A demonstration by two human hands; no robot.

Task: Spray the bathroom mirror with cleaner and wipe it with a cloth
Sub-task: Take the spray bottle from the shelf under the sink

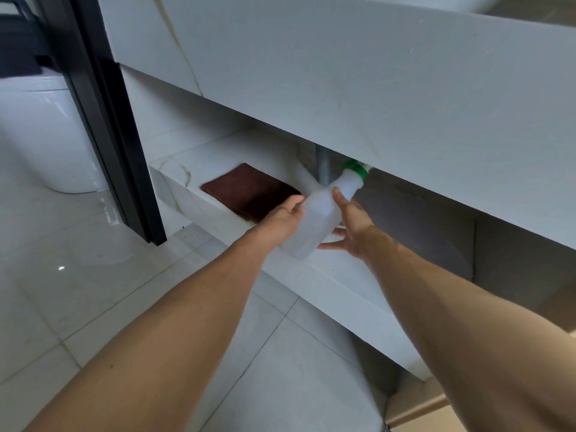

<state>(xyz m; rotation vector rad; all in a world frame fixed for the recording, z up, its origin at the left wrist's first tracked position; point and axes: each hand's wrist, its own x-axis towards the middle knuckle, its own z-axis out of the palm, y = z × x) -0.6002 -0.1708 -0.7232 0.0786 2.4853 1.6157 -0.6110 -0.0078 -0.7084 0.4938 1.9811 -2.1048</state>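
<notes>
A translucent white spray bottle (321,210) with a green spray head (357,169) is tilted under the vanity counter, its head pointing up and right. My right hand (349,227) grips its lower body, thumb on top and fingers beneath. My left hand (282,216) touches the bottle's left side with its fingers curled against it. A folded dark brown cloth (249,190) lies flat on the white marble shelf (199,169), just left of my left hand. The mirror is out of view.
The thick white vanity counter (343,67) overhangs the shelf. A grey drain pipe (324,163) drops behind the bottle. A black door frame (106,113) stands at left, with a white toilet (46,135) beyond it. Pale floor tiles (124,291) lie below.
</notes>
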